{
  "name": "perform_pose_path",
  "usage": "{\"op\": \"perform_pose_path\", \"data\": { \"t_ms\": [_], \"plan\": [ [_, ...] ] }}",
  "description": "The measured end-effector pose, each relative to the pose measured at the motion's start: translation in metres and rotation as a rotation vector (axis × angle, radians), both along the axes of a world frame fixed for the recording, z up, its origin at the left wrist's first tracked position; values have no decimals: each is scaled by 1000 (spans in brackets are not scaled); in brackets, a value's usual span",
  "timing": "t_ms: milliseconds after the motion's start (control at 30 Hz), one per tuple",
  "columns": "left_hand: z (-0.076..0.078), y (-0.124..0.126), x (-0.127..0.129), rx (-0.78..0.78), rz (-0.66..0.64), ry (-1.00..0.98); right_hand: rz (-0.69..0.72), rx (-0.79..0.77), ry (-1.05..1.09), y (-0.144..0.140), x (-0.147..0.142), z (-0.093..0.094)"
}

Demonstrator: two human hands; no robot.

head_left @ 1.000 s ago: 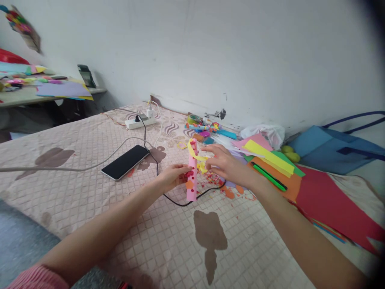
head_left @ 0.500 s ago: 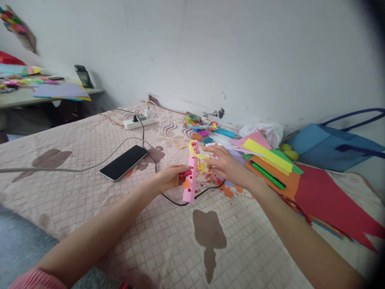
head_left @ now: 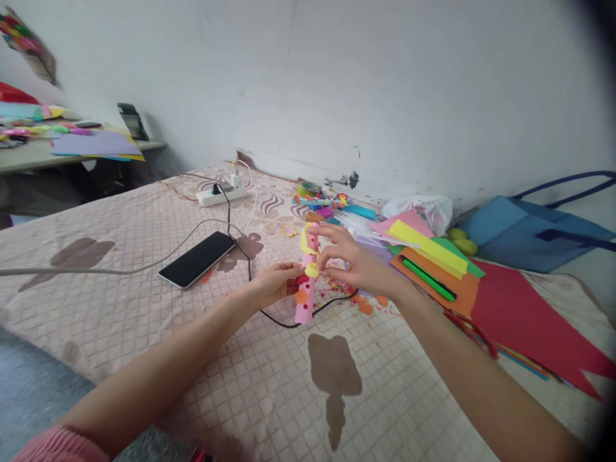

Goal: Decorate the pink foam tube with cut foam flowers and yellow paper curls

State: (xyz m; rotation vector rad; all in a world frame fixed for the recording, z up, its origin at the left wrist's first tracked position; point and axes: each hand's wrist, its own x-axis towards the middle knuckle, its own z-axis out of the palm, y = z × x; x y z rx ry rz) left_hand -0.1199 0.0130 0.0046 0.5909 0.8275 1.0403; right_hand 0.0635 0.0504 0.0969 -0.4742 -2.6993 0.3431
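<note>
My left hand (head_left: 275, 282) grips the pink paper tube (head_left: 307, 290) upright above the bed (head_left: 144, 224), while my right hand (head_left: 353, 263) pinches the yellow strip (head_left: 308, 247) against it; I should wrap it snugly, without crushing.

The tube (head_left: 305, 289) is matt pink paper, dotted with red and orange paper bits; a yellow paper strip (head_left: 306, 240) curls at its top. The bed (head_left: 144, 301) has a quilted, matt cloth cover. The phone (head_left: 198, 258) is glossy black glass. Matt coloured paper sheets (head_left: 505, 308) lie near the bed's right edge.
</note>
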Motion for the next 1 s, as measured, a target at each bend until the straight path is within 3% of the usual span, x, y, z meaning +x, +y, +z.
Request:
{"op": "perform_pose_path", "data": {
  "t_ms": [600, 700, 833, 1000],
  "plan": [
    [-12, 0, 6, 44, -7, 18, -39, 117, -52, 14, -60, -10],
    [-6, 1, -1, 41, 6, 44, -85, 133, 48, 8, -45, -1],
    [8, 8, -16, 55, 42, 103, -165, 128, 113, -8, -5, 7],
    [35, 19, -33, 185, 95, 246, -249, 65, 124, -24, 41, -5]
  ]
}}
